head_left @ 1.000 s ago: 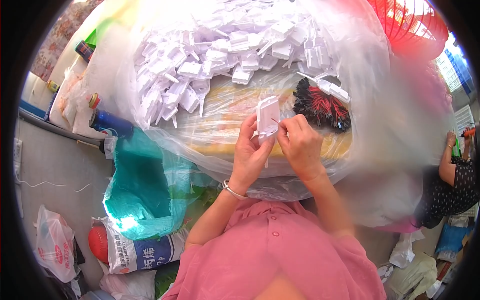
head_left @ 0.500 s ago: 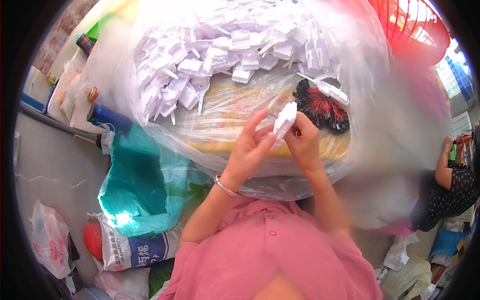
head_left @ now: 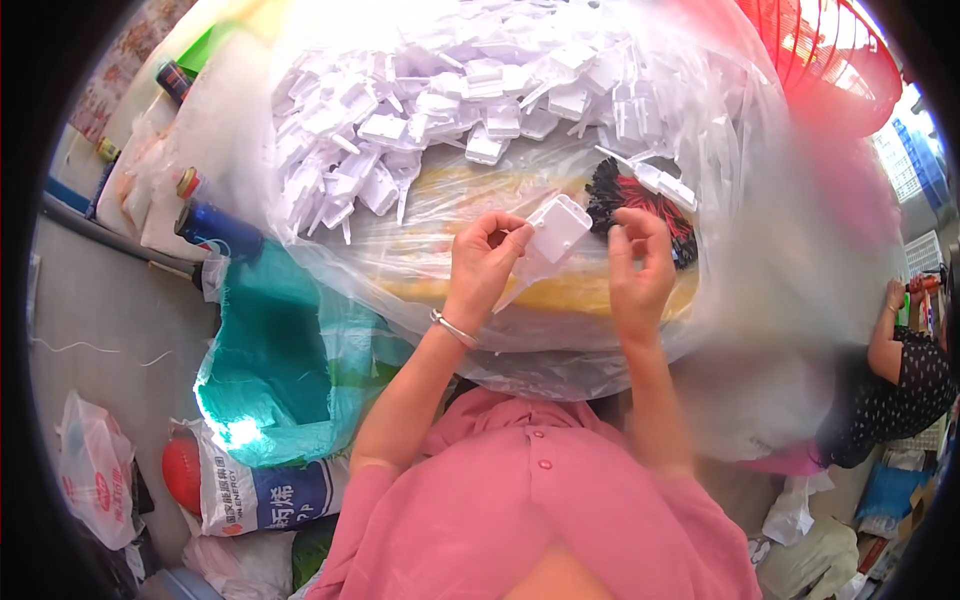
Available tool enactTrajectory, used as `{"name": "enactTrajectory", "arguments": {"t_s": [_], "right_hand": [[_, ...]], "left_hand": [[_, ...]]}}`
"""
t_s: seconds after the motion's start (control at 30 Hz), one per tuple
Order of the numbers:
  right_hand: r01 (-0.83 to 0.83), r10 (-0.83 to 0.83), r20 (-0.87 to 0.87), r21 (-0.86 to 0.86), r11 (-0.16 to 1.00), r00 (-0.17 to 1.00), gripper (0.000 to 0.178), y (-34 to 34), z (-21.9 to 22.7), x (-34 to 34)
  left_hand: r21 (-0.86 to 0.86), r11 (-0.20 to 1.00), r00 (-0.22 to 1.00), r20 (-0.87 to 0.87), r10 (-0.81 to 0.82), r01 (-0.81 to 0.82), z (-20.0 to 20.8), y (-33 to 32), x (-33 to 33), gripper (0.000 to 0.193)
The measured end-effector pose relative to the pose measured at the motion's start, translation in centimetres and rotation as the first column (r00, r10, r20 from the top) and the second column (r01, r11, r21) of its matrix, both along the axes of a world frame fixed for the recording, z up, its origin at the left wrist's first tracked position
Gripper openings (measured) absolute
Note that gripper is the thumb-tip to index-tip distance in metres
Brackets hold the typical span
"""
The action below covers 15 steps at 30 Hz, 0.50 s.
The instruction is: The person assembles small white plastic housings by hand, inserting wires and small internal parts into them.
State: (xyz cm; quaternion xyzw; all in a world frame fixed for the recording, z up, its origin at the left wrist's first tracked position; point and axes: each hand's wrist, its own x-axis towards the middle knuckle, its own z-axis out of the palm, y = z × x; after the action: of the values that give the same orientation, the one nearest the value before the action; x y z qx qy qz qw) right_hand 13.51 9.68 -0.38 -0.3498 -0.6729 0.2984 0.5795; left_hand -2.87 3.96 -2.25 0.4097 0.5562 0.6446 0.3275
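My left hand [head_left: 487, 262] pinches a white plastic piece [head_left: 557, 231] at its left edge between thumb and fingers. The piece has a flat, rounded-corner body and a thin prong pointing down toward me. Just to its right, my right hand [head_left: 641, 265] is raised with bent fingers apart, touching neither the piece nor, as far as I can see, anything else. Directly beyond that hand lies a bundle of black and red wires [head_left: 650, 192], partly covered by it. A similar white piece [head_left: 665, 186] rests across the bundle.
A large heap of white plastic pieces [head_left: 485, 85] covers the far side of the plastic-sheeted surface [head_left: 440, 215]. A teal sack [head_left: 270, 345] hangs at left near a blue can [head_left: 222, 232]. A red fan guard [head_left: 825, 60] stands far right; another person [head_left: 895, 365] is at the right edge.
My right hand has let go of the white piece and drawn to the right. In my left hand the piece has turned, its broad flat face now showing.
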Motion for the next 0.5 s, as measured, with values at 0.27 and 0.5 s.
{"name": "enactTrajectory", "arguments": {"t_s": [0.27,0.5], "right_hand": [[-0.278,0.308,0.457,-0.134,0.951,0.835,0.046,0.5,-4.1,-2.4],[-0.335,0.271,0.463,0.060,0.940,0.844,0.021,0.3,-3.9,-3.3]], "left_hand": [[0.024,0.997,0.994,0.086,-0.069,0.067,1.3,-0.3,0.6,0.014],[-0.011,0.984,0.972,0.157,-0.175,0.179,0.8,-1.0,0.0,0.019]]}}
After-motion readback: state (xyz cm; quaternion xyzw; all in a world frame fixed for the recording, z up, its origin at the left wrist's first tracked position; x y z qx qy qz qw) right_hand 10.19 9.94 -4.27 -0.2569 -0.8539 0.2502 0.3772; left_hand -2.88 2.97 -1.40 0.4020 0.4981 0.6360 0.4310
